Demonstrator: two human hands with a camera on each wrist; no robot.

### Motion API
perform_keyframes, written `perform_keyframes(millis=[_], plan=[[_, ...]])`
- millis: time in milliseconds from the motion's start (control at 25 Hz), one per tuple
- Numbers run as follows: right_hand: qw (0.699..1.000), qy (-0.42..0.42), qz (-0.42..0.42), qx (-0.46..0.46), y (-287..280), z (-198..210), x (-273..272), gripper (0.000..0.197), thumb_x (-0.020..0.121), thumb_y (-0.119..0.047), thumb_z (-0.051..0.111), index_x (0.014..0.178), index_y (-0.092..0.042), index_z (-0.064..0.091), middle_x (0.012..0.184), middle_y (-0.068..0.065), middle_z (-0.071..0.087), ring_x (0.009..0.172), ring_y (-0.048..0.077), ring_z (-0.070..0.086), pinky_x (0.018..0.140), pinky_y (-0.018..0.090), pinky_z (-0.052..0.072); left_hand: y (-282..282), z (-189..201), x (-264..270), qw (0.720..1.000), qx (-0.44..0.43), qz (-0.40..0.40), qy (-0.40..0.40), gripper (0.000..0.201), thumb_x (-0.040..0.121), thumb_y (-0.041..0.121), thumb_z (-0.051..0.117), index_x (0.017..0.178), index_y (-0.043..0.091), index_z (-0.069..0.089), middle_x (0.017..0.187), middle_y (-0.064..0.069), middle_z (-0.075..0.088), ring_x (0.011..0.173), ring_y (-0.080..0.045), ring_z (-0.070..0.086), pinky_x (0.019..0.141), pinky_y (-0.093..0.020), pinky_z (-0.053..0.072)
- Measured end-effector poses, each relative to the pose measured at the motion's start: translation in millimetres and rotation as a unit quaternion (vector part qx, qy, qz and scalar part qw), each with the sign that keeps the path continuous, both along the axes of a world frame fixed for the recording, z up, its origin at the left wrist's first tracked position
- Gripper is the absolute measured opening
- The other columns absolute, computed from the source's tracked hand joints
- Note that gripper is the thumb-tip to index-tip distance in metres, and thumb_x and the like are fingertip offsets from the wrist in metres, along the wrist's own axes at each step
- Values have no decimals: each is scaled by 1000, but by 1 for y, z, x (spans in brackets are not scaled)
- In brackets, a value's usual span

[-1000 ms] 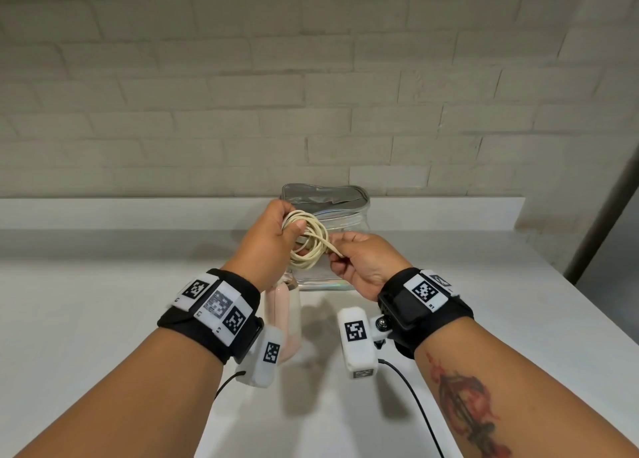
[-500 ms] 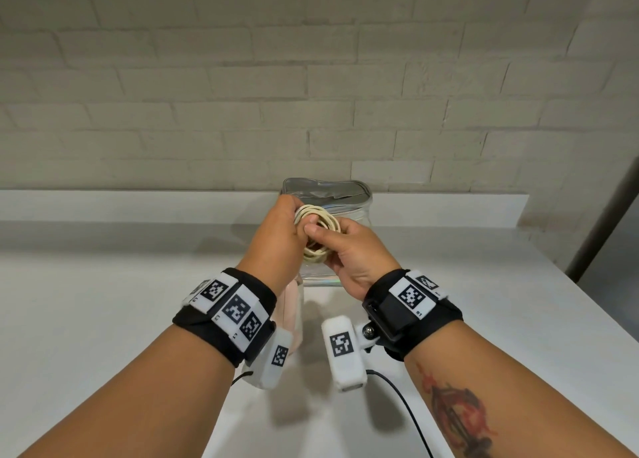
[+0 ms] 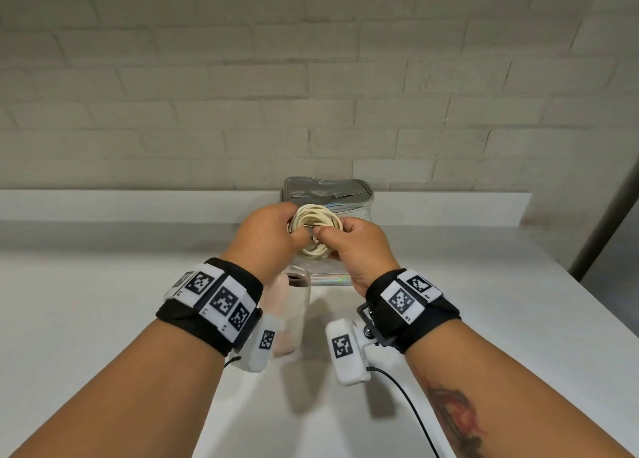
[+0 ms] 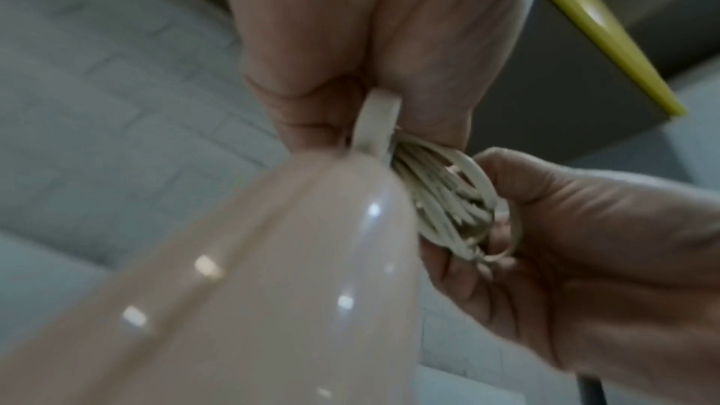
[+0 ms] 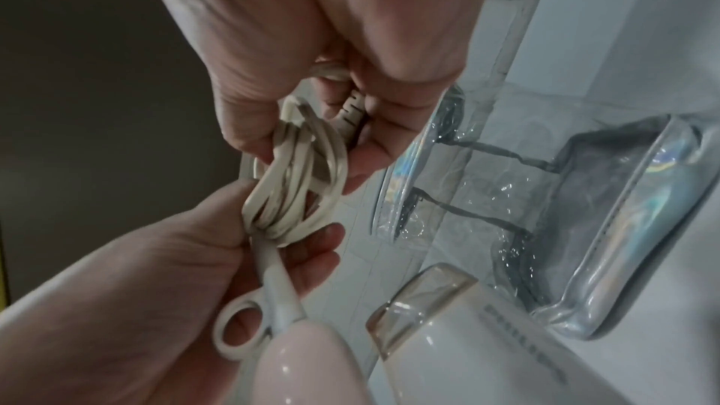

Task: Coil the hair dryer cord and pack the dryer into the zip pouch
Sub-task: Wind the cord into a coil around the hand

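Left hand (image 3: 268, 236) grips the coiled cord (image 3: 316, 231) with the hair dryer (image 3: 288, 314) hanging below it off the worktop (image 3: 103, 302); right hand (image 3: 359, 246) pinches the plug end (image 5: 350, 110), tucking it into the coil. Loops look loose, so if either pinch slackens the coil likely springs open, and the dangling dryer's weight could drag turns out. Zip pouch (image 3: 349, 194) sits just beyond both hands; whether it's unzipped is unclear, so a one-handed stuffing could snag.

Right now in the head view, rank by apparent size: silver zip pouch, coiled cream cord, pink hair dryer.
1. Silver holographic zip pouch, largest, though the hands partly hide it.
2 and 3. Coiled cream cord and pink hair dryer: unsure. The dryer is mostly hidden behind the left wrist, so I won't rank them.
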State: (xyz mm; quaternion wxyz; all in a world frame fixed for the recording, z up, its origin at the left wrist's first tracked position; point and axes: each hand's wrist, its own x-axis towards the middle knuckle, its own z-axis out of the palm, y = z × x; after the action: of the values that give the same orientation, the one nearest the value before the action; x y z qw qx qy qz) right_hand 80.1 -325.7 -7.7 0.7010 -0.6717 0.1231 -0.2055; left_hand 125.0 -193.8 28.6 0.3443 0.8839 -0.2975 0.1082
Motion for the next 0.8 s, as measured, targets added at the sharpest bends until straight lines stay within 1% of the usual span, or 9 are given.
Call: perform_keyframes(millis=[160,240,320,440,520,600,640,720,800], plan=[[1000,-6,-2,-12,-1,2,-1,26,68,-21,75,80,1,69,69,7,60,64,17,53,62,34,45,-2,-3,-5,1000,-21,9,18,9,84,15,56,89,13,64,80,-7,68,74,-25,63,66,-34,49],[999,-9,0,-36,-4,1,-3,20,71,-20,72,80,-2,70,66,2,58,60,13,49,59,30,41,-1,-4,-6,998,-51,2,28,14,84,13,58,92,17,69,79,-2,69,70,-17,63,64,-30,50],[997,-9,-5,-81,-6,0,-2,15,72,-21,69,79,-7,70,64,-2,57,57,11,47,57,30,41,-1,-3,-5,996,-80,-5,42,16,83,12,62,93,18,73,73,2,69,58,-2,58,53,-18,45],[985,2,1,-173,-8,-1,4,14,75,-25,62,80,-14,70,68,-1,62,62,13,52,62,33,46,-2,-5,-6,986,-132,3,97,15,81,12,66,93,17,74,66,5,66,43,4,51,44,-10,37],[984,17,16,-179,-7,-1,6,11,76,-28,61,79,-21,69,72,-2,64,67,15,56,67,37,50,-3,-5,-7,985,-134,2,107,16,82,13,63,94,17,74,74,3,66,49,1,53,51,-15,40],[991,29,24,-131,-7,-3,7,6,74,-29,62,74,-25,66,73,-1,64,67,16,56,66,40,49,-3,-2,-8,996,-60,14,68,17,85,19,59,97,23,71,92,0,60,66,-7,55,62,-21,40],[994,29,22,-102,-7,-4,7,4,73,-27,63,74,-24,66,72,0,63,65,15,54,63,37,46,-3,0,-7,998,-24,18,54,17,86,20,57,97,23,70,94,-1,60,72,-14,56,63,-26,41],[998,29,17,-55,-7,-5,6,6,72,-22,65,76,-18,67,71,1,62,62,13,51,59,30,41,-4,4,-4,999,4,10,53,14,86,19,56,90,17,69,85,-7,67,74,-25,61,62,-32,45],[999,19,21,-28,-8,-4,5,4,76,-16,64,76,-17,68,69,-1,63,59,10,52,57,24,41,-5,4,-3,998,0,8,56,14,86,17,56,90,14,69,80,-9,69,71,-24,62,59,-30,45]])
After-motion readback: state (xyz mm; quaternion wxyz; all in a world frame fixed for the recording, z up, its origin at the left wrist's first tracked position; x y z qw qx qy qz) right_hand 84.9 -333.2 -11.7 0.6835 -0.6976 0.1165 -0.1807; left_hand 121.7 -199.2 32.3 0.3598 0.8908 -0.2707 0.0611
